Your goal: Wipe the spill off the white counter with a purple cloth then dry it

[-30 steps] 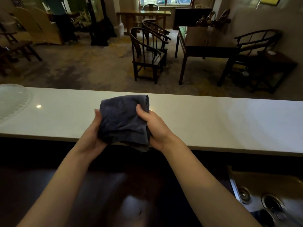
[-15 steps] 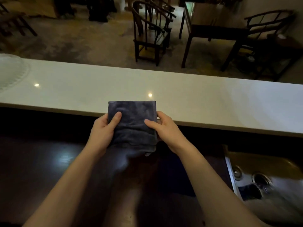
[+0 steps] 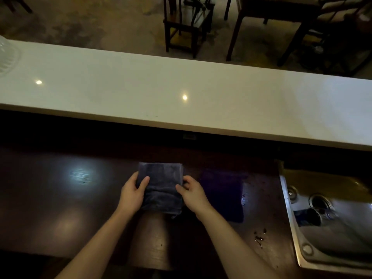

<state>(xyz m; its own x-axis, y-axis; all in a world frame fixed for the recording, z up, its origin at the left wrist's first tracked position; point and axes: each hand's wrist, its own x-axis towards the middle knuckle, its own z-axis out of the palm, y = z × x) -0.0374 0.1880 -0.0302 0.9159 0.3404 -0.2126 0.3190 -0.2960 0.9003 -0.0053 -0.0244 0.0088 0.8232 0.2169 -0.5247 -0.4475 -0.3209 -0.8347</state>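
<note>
A folded grey cloth lies on the dark lower worktop, below the white counter. My left hand grips its left edge, thumb on top. My right hand holds its right edge. Just right of it lies a purple cloth, flat on the same dark worktop, partly behind my right wrist. No spill shows on the white counter; only two light reflections gleam on it.
A steel sink with a drain sits at the right. Dark crumbs or drops dot the worktop near it. A clear ribbed dish rests on the counter's far left. Wooden chairs and a table stand beyond.
Both hands have brought the grey cloth off the white counter's front edge and down onto the dark lower worktop. The view has tilted down, revealing the purple cloth.
</note>
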